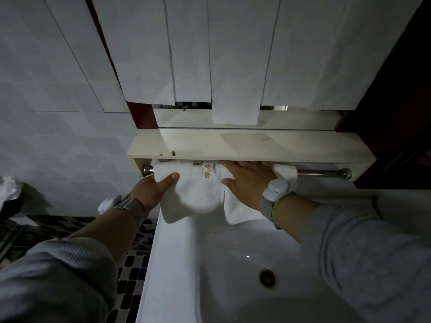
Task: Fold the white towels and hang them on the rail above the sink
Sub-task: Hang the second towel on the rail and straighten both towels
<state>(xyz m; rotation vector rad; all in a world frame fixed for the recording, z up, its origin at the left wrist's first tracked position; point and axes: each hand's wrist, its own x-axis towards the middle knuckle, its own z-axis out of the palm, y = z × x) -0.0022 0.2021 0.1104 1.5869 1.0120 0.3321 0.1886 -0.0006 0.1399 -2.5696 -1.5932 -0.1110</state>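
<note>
A white towel (pixel 198 192) with gold embroidery hangs over the metal rail (pixel 321 172) under the shelf, above the sink (pixel 233 264). My left hand (pixel 154 188) grips the towel's left edge, thumb on the front and fingers hidden behind the cloth. My right hand (pixel 248 180) lies flat with straight fingers on the towel's right part, pressing it near the rail. The towel's lower corners dangle over the sink's back rim. The rail's right end is bare.
A cream shelf (pixel 256 145) juts out just above the rail, with a mirror covered by white paper strips (pixel 235 113) behind it. A dark cabinet (pixel 401 141) stands at the right. More white cloth (pixel 8 190) lies at the far left above the mosaic floor.
</note>
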